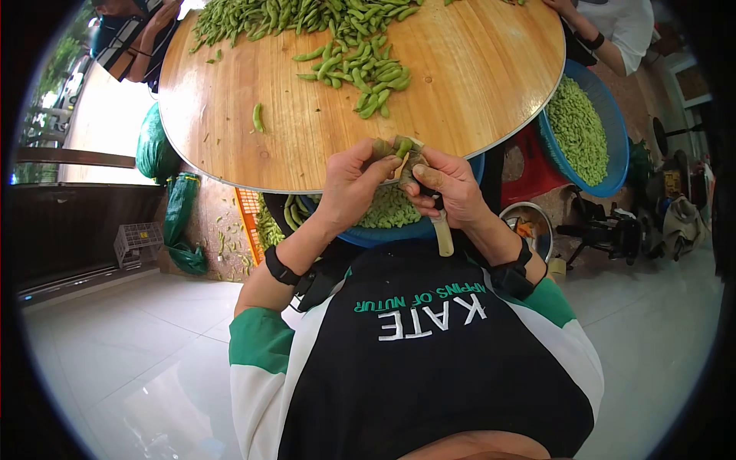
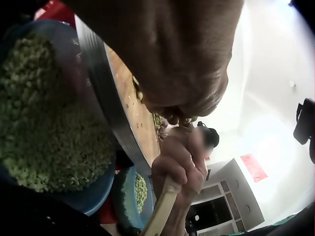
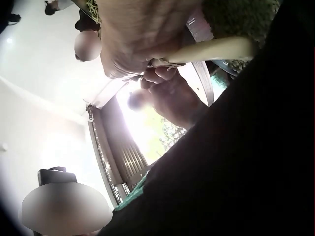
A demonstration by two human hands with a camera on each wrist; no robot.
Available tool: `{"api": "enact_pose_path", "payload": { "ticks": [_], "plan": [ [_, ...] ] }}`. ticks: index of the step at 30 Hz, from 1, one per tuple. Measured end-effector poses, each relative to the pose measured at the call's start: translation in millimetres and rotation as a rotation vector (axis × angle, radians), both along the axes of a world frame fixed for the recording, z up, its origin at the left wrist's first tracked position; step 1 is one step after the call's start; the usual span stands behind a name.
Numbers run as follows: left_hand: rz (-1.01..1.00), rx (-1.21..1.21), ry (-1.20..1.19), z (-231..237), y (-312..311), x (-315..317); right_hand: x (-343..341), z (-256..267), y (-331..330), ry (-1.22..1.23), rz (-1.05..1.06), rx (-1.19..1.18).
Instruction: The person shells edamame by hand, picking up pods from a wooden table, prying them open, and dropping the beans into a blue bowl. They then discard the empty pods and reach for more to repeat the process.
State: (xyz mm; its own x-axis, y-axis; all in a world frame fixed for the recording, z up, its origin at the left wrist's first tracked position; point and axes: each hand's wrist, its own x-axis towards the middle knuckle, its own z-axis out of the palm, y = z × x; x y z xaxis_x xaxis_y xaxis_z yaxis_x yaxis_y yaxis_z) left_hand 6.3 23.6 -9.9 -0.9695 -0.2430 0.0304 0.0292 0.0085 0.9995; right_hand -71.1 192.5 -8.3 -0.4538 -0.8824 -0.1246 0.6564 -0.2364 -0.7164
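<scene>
Over the near edge of the round wooden table, my left hand [image 1: 350,182] pinches a green soybean pod [image 1: 402,147] between thumb and fingers. My right hand [image 1: 454,188] meets it there, gripping a tool with a cream handle [image 1: 445,239]; the tool's working end is hidden among the fingers. Wrappings cover some fingertips. Below both hands sits a blue basin [image 1: 360,236] of shelled beans. In the left wrist view, the cream handle [image 2: 162,209] sticks out below the right hand [image 2: 174,157]. The right wrist view shows the left hand [image 3: 172,98] close beside it.
Unshelled pods [image 1: 307,19] are heaped on the round table [image 1: 238,153], with one loose pod [image 1: 258,117] at left. A second blue basin [image 1: 622,157] of beans stands at right. An orange crate [image 1: 249,222] is at lower left. Other people's arms reach the table's far side.
</scene>
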Motion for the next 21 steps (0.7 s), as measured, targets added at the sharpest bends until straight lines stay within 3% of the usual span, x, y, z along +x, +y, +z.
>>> {"api": "enact_pose_path", "payload": {
  "ticks": [4, 6, 7, 9, 13, 15, 16, 18, 21],
  "plan": [
    [-0.104, 0.187, -0.081, -2.0, -10.1, -3.2, -0.9, 1.6, 1.9, 0.038, -0.004, -0.005],
    [-0.166, 0.586, -0.174, -2.1, -10.8, -7.0, -3.1, 1.8, 4.7, 0.004, 0.032, -0.031],
    [-0.166, 0.587, -0.172, -1.5, -12.4, -7.3, -3.8, 1.6, 6.3, -0.034, 0.067, -0.056],
    [-0.354, 0.891, -0.257, -0.2, -16.2, -6.8, -5.1, -4.2, 9.0, -0.106, 0.114, -0.133],
    [-0.405, 1.016, -0.291, -2.1, -12.6, -11.1, -7.3, -15.4, 6.1, -0.304, 0.089, -0.194],
    [-0.098, -0.126, -0.135, 5.2, -3.2, -11.6, -5.8, -13.3, 5.6, -0.36, 0.051, -0.165],
    [-0.098, -0.125, -0.135, 6.7, -0.9, -11.1, -5.5, -11.8, 5.0, -0.415, 0.018, -0.137],
    [0.029, -0.93, 0.392, 8.6, 3.1, -7.7, -3.6, -9.8, 3.6, -0.445, 0.023, -0.148],
    [0.085, -1.087, 0.435, 10.9, 8.7, -5.1, -3.0, -5.9, 1.2, -0.468, 0.027, -0.17]
  ]
}}
